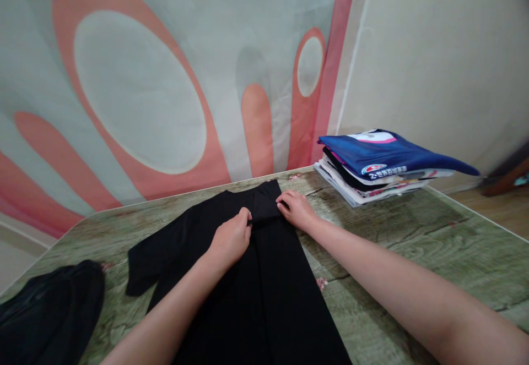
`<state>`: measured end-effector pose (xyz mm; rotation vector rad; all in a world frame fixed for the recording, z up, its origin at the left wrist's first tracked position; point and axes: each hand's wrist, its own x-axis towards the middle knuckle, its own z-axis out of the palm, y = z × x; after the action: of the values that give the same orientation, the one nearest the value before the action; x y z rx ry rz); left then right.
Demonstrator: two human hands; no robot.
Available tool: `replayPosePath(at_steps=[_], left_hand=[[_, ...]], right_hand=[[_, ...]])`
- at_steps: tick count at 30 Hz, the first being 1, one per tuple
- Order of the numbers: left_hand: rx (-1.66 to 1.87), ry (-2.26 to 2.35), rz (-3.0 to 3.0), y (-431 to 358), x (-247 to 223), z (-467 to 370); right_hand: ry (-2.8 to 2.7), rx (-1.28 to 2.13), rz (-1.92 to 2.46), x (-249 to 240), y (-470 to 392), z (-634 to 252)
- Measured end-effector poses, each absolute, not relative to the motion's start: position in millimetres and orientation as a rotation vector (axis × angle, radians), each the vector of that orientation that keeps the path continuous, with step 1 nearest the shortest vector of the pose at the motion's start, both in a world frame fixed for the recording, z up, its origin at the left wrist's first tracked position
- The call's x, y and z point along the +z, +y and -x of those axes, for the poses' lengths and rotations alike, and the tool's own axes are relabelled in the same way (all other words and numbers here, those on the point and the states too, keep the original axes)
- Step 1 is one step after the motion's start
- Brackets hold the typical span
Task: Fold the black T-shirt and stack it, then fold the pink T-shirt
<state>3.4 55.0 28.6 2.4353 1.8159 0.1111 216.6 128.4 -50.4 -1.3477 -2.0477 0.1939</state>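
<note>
Currently, the left hand [232, 237] and right hand [298, 211] pinch a black short-sleeved shirt [264, 266] between their fingers on the wood-patterned bench [397, 233].

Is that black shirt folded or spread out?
Partly folded: the black shirt has one sleeve spread at left, but no sleeve extends along its straight right edge.

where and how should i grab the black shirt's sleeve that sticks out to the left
Probably pinch the sleeve at its outer end, coming from the left. It juts sideways from the black shirt, leaving that end exposed, with tabletop showing between it and the dark bundle.
</note>
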Motion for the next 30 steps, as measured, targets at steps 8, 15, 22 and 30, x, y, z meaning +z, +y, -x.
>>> replayPosePath(at_steps=[8, 15, 22, 30], left_hand=[[0.235, 1.669, -2.402, 61, 22, 2], [-0.046, 1.657, -2.614, 51, 24, -2], [-0.322, 1.494, -2.716, 36, 37, -2], [-0.256, 1.581, -2.655, 24, 65, -4]], right_hand=[[-2.049, 0.192, 1.357, -50, 128, -217], [-2.048, 0.204, 1.361, -49, 128, -217], [-2.041, 0.190, 1.370, -47, 125, -216], [-2.052, 0.194, 1.346, -48, 126, -217]])
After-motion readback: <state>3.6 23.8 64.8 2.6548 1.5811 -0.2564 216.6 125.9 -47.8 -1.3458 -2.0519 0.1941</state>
